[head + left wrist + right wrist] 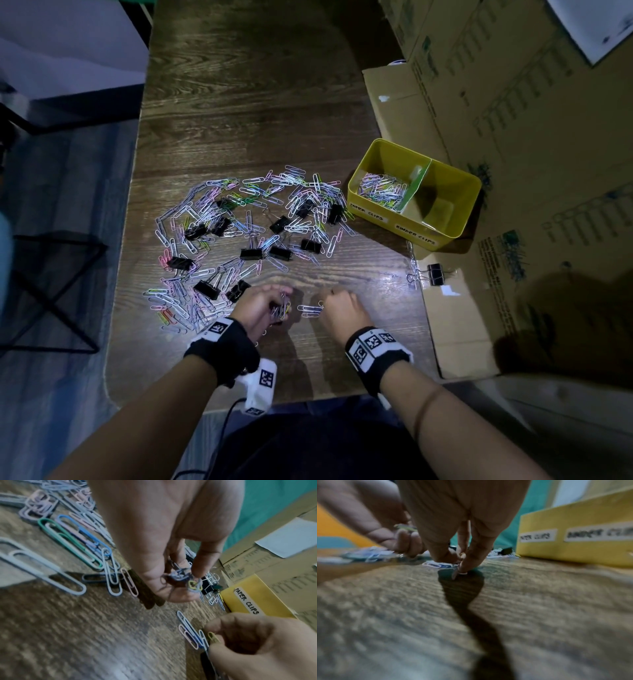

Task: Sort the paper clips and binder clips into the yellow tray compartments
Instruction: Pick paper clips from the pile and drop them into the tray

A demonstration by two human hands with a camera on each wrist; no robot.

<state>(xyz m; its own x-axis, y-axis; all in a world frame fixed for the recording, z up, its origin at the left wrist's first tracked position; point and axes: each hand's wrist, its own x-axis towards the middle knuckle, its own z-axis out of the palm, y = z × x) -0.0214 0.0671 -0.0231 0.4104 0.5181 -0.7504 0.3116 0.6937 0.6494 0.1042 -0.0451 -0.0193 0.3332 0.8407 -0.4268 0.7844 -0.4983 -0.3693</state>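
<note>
While gripping paper clips (310, 310), hands (263, 305) curled.

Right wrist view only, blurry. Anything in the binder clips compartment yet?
Observer: No, the binder clips compartment is bare; only the paper clips compartment holds clips.
Operator: Left hand carrying?
Observer: The left hand grips a bundle of paper clips.
Operator: Binder clips left?
Observer: Several black binder clips lie in the pile; one stray binder clip lies apart by the cardboard edge.
</note>
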